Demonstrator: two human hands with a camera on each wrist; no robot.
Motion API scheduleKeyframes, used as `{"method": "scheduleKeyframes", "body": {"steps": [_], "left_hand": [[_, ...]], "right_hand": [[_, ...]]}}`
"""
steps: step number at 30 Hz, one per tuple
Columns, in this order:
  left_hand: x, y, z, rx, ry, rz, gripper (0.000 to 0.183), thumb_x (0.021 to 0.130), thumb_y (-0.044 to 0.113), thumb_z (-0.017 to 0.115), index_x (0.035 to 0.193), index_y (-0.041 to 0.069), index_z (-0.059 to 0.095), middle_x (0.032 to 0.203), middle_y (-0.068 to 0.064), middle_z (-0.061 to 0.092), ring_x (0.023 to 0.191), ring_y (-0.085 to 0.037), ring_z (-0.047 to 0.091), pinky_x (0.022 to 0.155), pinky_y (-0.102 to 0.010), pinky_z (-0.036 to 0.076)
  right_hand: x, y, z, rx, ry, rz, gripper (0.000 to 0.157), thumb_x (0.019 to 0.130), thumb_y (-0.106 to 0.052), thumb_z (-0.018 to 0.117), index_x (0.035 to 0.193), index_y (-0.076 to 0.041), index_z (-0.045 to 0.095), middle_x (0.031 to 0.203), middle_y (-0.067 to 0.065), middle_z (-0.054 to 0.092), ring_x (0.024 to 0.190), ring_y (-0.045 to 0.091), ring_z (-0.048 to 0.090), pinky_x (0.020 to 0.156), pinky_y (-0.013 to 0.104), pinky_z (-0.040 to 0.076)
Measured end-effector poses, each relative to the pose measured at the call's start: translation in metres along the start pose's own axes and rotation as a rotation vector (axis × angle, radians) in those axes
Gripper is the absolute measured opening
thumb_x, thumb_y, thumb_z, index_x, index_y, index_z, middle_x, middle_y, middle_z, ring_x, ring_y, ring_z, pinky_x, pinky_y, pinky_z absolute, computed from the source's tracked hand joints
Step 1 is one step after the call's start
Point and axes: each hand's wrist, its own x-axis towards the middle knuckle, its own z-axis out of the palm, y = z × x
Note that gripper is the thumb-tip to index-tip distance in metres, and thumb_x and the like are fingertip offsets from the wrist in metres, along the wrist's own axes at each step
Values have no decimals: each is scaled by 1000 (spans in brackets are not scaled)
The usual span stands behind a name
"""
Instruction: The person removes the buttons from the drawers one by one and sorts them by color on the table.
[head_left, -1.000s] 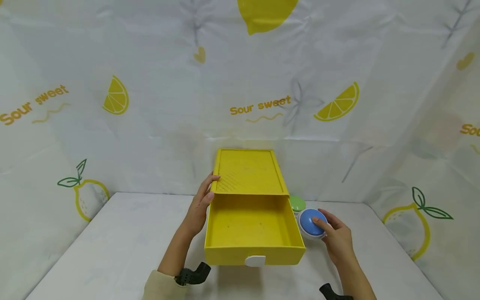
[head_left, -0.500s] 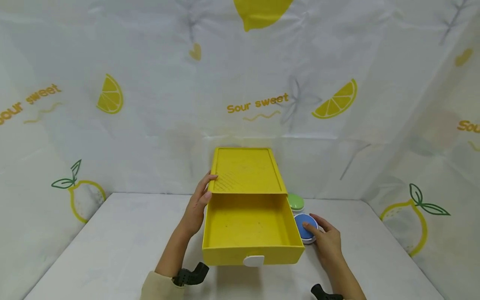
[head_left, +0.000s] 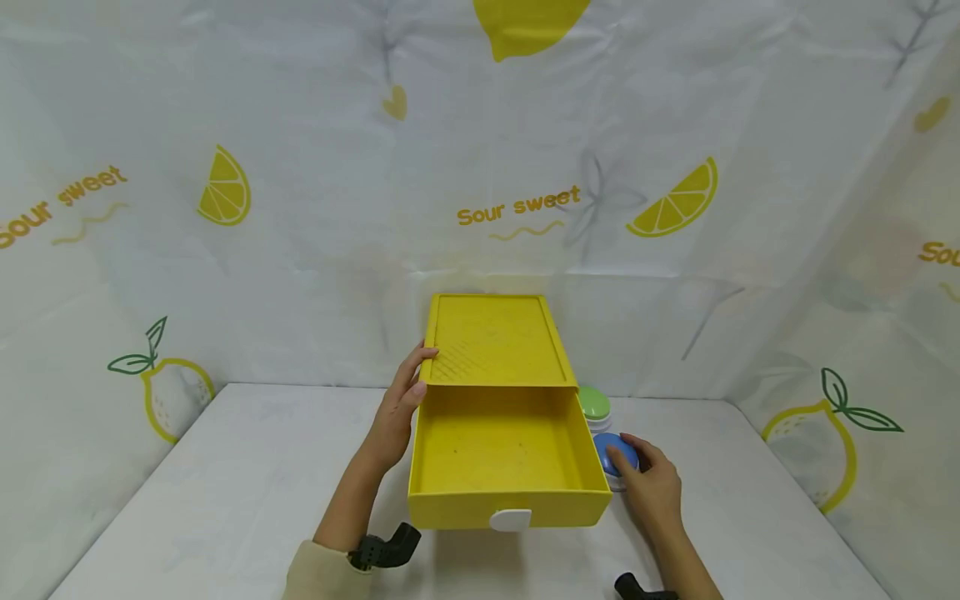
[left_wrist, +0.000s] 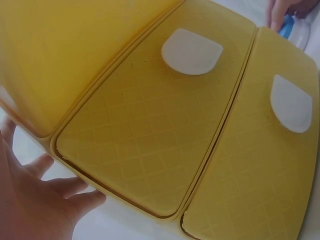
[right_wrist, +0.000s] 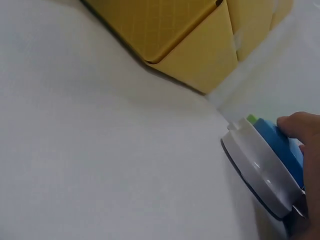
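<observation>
A yellow drawer cabinet [head_left: 498, 337] stands mid-table with its top drawer [head_left: 450, 510] pulled out, its floor bare. My left hand [head_left: 393, 417] rests along the cabinet's left side, fingers extended and spread against it in the left wrist view. To the right of the drawer, my right hand [head_left: 654, 487] holds a round white container with a blue lid [head_left: 610, 450], thumb over the lid and fingers at its far side. In the right wrist view its white base [right_wrist: 262, 167] stands at the table surface. Part of the container is hidden by the hand.
Just behind the blue-lidded container is a similar one with a green lid [head_left: 595, 403], close beside the cabinet. Two lower drawers with white handles [left_wrist: 192, 52] are closed. A white sheet with lemon prints [head_left: 480, 250] hangs behind the white table [head_left: 262, 483].
My right hand has moved the blue-lidded container slightly left and down, closer to the drawer and table. The left hand keeps its place on the cabinet's side.
</observation>
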Motion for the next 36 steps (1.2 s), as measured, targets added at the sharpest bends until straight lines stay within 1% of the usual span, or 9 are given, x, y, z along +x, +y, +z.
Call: {"method": "scheduleKeyframes", "body": {"steps": [7, 15, 25, 28, 30, 31, 32, 34, 36], "left_hand": [[1, 2, 0, 1, -8, 11, 44, 109, 26, 32, 153, 19, 34, 172, -9, 6, 156, -48, 11, 118, -74, 20], [1, 5, 2, -7, -15, 17, 45, 109, 26, 32, 153, 18, 34, 172, -10, 6, 155, -49, 11, 117, -74, 21], [-2, 2, 0, 7, 10, -11, 45, 108, 28, 31, 152, 21, 35, 172, -9, 6, 154, -50, 13, 116, -75, 21], [-2, 1, -1, 11, 20, -14, 44, 108, 28, 31, 152, 21, 35, 172, -10, 6, 155, -50, 12, 116, -76, 20], [-2, 0, -2, 12, 24, -13, 44, 108, 27, 31, 152, 21, 36, 172, -10, 7, 155, -49, 11, 117, -76, 19], [-1, 0, -2, 11, 23, -12, 44, 108, 27, 31, 152, 21, 36, 172, -10, 7, 155, -48, 11, 117, -76, 19], [-1, 1, -2, 11, 22, -9, 44, 108, 27, 31, 152, 21, 36, 172, -11, 7, 156, -47, 10, 117, -76, 18], [0, 1, -1, 8, 15, -1, 44, 108, 26, 32, 152, 19, 36, 172, -11, 7, 157, -46, 8, 118, -75, 16], [1, 3, 1, 5, 8, 5, 44, 109, 25, 32, 152, 19, 35, 172, -11, 7, 157, -44, 8, 119, -74, 15]], "right_hand": [[-11, -1, -2, -80, -38, -38, 63, 93, -30, 72, 146, -5, 49, 151, 26, 42, 138, 46, 44, 115, 61, 37], [-16, -2, -5, -94, 20, -141, 62, 87, -19, 79, 141, -1, 54, 142, 27, 50, 131, 46, 52, 111, 60, 43], [-2, -10, 8, -102, -37, -96, 63, 91, -21, 72, 146, -1, 49, 147, 28, 45, 136, 46, 47, 115, 60, 39], [-4, -13, 10, -94, -40, -94, 66, 91, -22, 72, 148, -2, 46, 150, 28, 42, 139, 46, 43, 116, 62, 36], [-11, -17, 12, -56, -9, -75, 67, 91, -23, 72, 149, -5, 45, 152, 25, 42, 140, 45, 42, 116, 62, 36], [-16, -20, 12, -25, 17, -67, 66, 91, -22, 72, 149, -5, 46, 152, 24, 43, 140, 43, 43, 116, 61, 38], [-22, -22, 11, 7, 53, -61, 64, 91, -22, 73, 148, -7, 47, 151, 22, 46, 138, 40, 46, 115, 54, 42], [-36, -29, 8, 87, 137, -65, 58, 92, -22, 73, 144, -8, 52, 143, 16, 56, 127, 26, 57, 108, 33, 51], [-51, -38, 0, 187, 203, -71, 48, 94, -21, 72, 138, -8, 58, 129, 9, 65, 110, 10, 64, 93, 14, 53]]}}
